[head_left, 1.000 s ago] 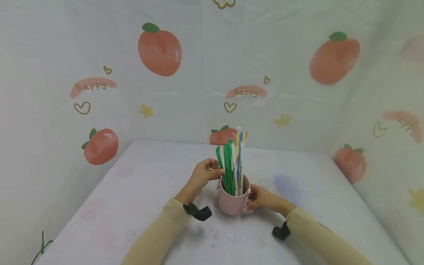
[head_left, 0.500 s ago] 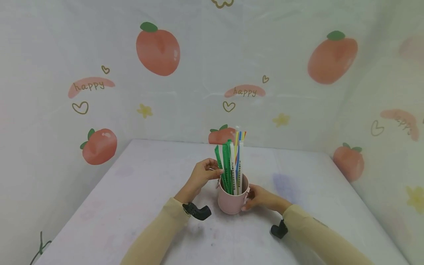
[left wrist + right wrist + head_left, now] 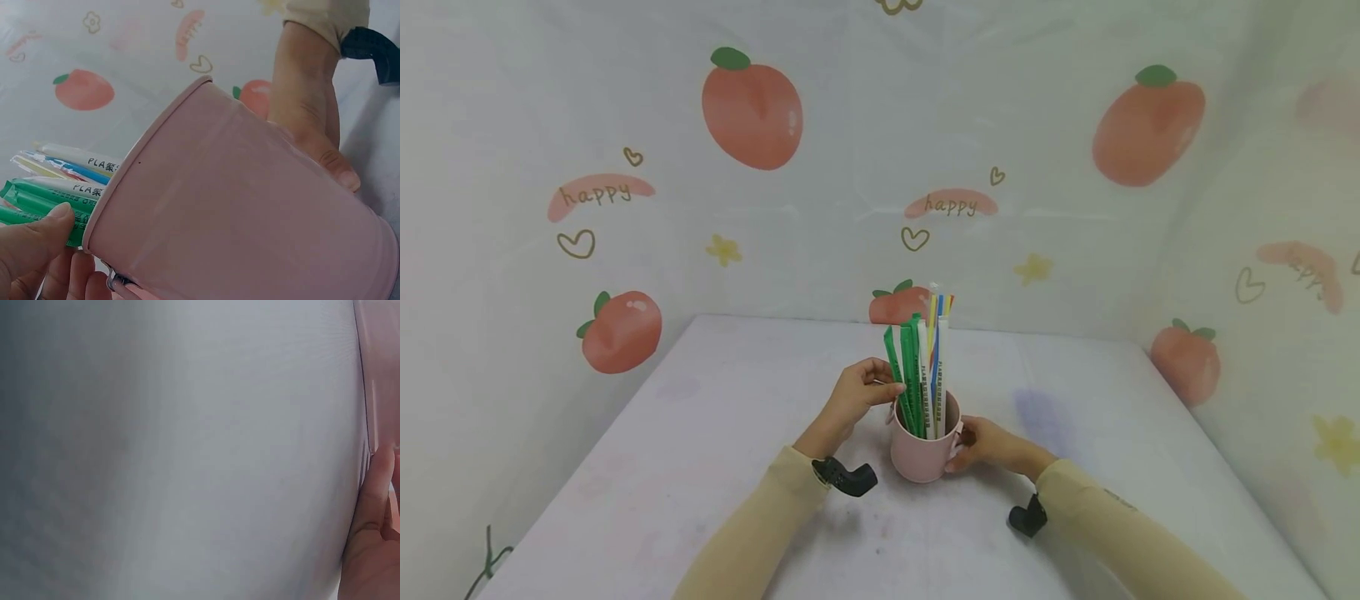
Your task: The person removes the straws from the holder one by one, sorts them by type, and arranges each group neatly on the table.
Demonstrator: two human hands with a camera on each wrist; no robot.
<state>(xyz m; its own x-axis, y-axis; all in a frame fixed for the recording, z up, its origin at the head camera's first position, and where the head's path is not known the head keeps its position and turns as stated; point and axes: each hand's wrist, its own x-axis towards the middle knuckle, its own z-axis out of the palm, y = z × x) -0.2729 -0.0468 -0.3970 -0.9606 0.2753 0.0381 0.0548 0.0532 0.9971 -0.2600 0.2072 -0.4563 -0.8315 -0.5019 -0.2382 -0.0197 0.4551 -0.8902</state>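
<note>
at the pink bucket's (image 3: 919, 460) left rim, the left hand (image 3: 859, 390) pinches a green-wrapped straw (image 3: 891, 350); at its right, the right hand (image 3: 994, 445) grips it, probably for steadiness.

The person wears pale beige sleeves, the left sleeve (image 3: 752, 525) and right sleeve (image 3: 1120, 525) both long and plain-looking, though I notice a small, faint marking on the right one. A chunky black elbow-shaped left wrist device (image 3: 852, 479) sits at one cuff, its right-hand counterpart (image 3: 1028, 517) at the other.
</note>
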